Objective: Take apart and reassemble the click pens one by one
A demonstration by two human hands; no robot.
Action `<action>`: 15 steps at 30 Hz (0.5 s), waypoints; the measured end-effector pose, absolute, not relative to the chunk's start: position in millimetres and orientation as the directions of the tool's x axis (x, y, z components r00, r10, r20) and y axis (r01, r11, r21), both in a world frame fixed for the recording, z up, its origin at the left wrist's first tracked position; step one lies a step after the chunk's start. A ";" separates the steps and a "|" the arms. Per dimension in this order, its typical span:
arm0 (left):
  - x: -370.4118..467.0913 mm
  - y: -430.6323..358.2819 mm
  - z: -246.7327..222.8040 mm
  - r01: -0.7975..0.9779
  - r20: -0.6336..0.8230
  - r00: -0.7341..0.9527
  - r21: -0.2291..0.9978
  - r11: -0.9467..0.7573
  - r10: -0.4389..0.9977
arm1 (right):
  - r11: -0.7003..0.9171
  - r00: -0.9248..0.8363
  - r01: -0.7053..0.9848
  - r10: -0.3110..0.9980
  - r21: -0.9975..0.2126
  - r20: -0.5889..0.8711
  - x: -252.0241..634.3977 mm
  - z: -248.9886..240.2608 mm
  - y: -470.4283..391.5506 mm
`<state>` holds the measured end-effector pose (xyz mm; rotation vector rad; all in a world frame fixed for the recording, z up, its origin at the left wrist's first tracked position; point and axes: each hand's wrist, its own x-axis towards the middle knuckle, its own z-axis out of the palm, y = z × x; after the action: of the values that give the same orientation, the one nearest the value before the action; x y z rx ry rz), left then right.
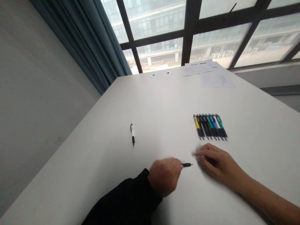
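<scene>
My left hand [165, 175], below a black sleeve, is closed around a pen [187, 164]. Only the pen's black grip and thin pale tip stick out, pointing right; its rear is hidden in the fist. Just to the right, my right hand [214, 157] is low over the table with thumb and forefinger pinched together. A small shiny piece [199, 156] shows at those fingertips, blurred and too small to name. The hands are apart. Beyond the right hand lies a row of several pens [210, 126] with yellow, black, green, blue and white barrels.
A single white-and-black pen [132, 135] lies to the left on the white table [150, 103]. Printed papers [217, 79] and two small white pieces with dark spots [169, 73] are at the far edge. A window and blue curtain [91, 40] stand behind.
</scene>
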<state>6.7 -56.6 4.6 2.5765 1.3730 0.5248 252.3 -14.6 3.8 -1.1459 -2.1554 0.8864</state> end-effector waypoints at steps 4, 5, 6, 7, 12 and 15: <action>7.3 -55.6 6.3 0.763 0.240 0.517 0.307 -0.570 0.822 | 0.447 -0.513 0.532 0.846 -0.719 0.147 249.8 5.9 -16.4; 7.3 -55.4 6.5 0.762 0.243 0.518 0.304 -0.572 0.820 | 0.449 -0.501 0.529 0.850 -0.720 0.161 249.9 7.5 -17.6; 7.2 -55.1 6.6 0.762 0.244 0.520 0.302 -0.573 0.819 | 0.453 -0.495 0.521 0.851 -0.723 0.176 250.2 9.3 -19.1; 7.2 -54.9 6.6 0.761 0.243 0.521 0.301 -0.574 0.818 | 0.464 -0.498 0.503 0.845 -0.729 0.193 250.5 11.2 -20.9; 7.1 -55.2 5.6 0.752 0.239 0.548 0.280 -0.597 0.801 | 0.547 -0.612 0.389 0.755 -0.741 0.236 248.5 16.8 -28.8; 7.1 -55.9 4.0 0.746 0.221 0.566 0.274 -0.607 0.794 | 0.558 -0.668 0.359 0.713 -0.748 0.211 245.4 16.1 -29.0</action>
<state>7.1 -55.9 4.0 2.6449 1.3101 0.4868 245.4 -29.0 16.1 -0.8616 -2.2938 0.9420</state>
